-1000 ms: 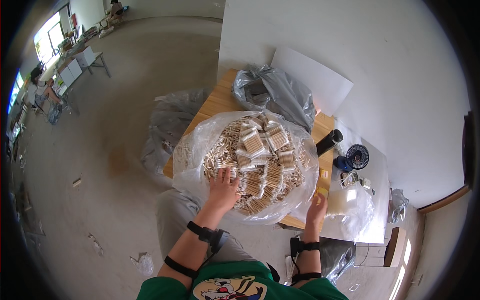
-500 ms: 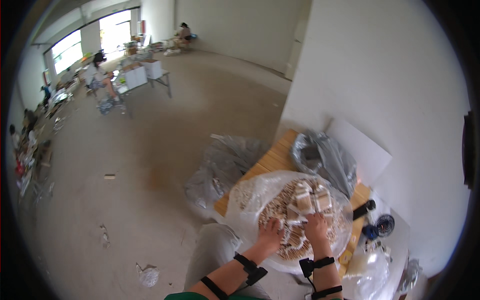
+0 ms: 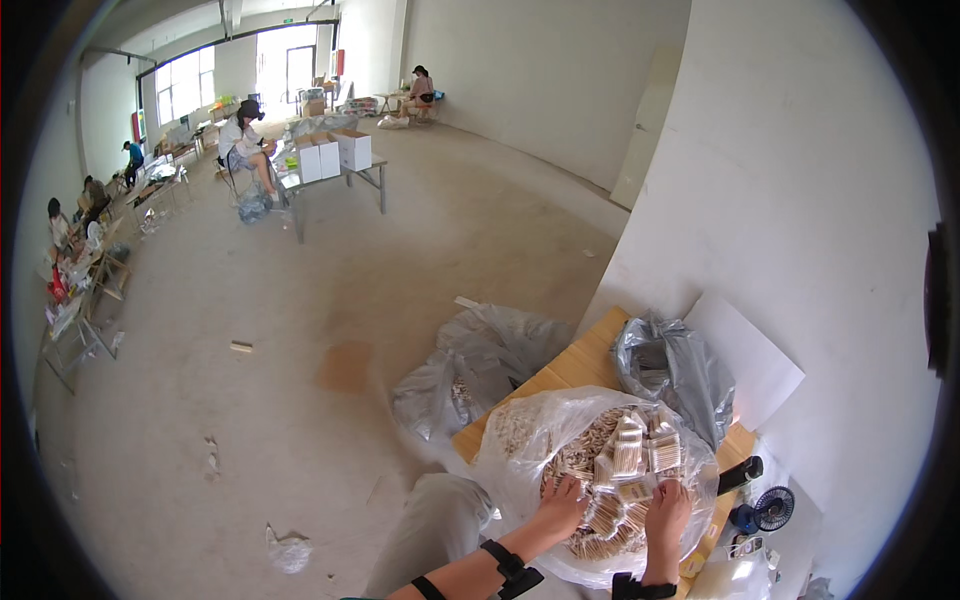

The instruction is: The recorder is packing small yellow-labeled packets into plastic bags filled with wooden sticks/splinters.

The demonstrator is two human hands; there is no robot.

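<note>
A large clear plastic bag (image 3: pixel 515 425) lies open on a yellowish board, full of loose sticks that look like wooden-stick cotton swabs (image 3: pixel 597 545). Several neat bundles of these swabs (image 3: pixel 628 455) rest on top of the heap. My left hand (image 3: pixel 563 508) reaches into the left of the pile, fingers apart and bent onto the loose swabs. At the right side of the heap is my right hand (image 3: pixel 668 508), its fingers curled together beside a bundle. Its fingertips are partly hidden, so what they grip cannot be made out. Black straps circle both forearms.
A grey plastic bag (image 3: pixel 672 370) stands behind the clear one, near a white panel (image 3: pixel 745 360) against the wall. Another grey bag (image 3: pixel 480 365) sits on the floor at left. A small black fan (image 3: pixel 773 508) is at right. People sit at tables (image 3: pixel 378 170) farther off.
The view has swung, shifting the scene right and down. My right hand has moved slightly outward from the bundles, widening the gap between my hands. My left hand stays at the swabs.
</note>
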